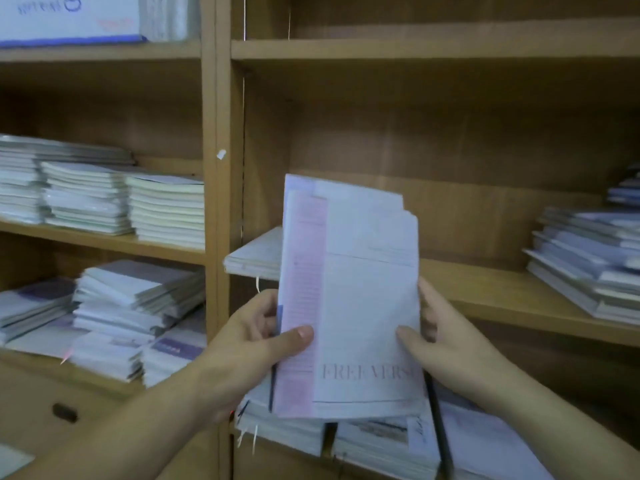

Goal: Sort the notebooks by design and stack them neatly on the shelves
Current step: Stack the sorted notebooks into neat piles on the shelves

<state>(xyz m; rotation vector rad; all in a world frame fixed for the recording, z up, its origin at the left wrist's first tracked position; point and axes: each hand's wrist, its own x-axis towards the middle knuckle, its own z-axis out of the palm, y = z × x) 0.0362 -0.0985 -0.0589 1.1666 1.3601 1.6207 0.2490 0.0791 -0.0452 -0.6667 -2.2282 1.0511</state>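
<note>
I see both hands grasping a small bundle of notebooks (349, 299), upright, just below centre, in front of the middle shelf (485, 282) and not resting on it. Left hand (266, 337) grips the bundle's 9 o'clock edge, thumb on the front cover, fingers curled behind. Right hand (440, 337) grips the 3 o'clock edge the same way. The covers are slightly fanned. The front one is pale with "FREE VERS" lettering low down, and a pink one pokes out at its left. Thin stack (256, 254) lies on the shelf behind the bundle. Right stack (588, 258) sits messy at 3 o'clock. Left stacks (166, 209) are at 9 o'clock, low stacks (138, 296) at 8 o'clock, bottom stacks (381, 441) at 6 o'clock. Box (69, 19) is at 11 o'clock.
</note>
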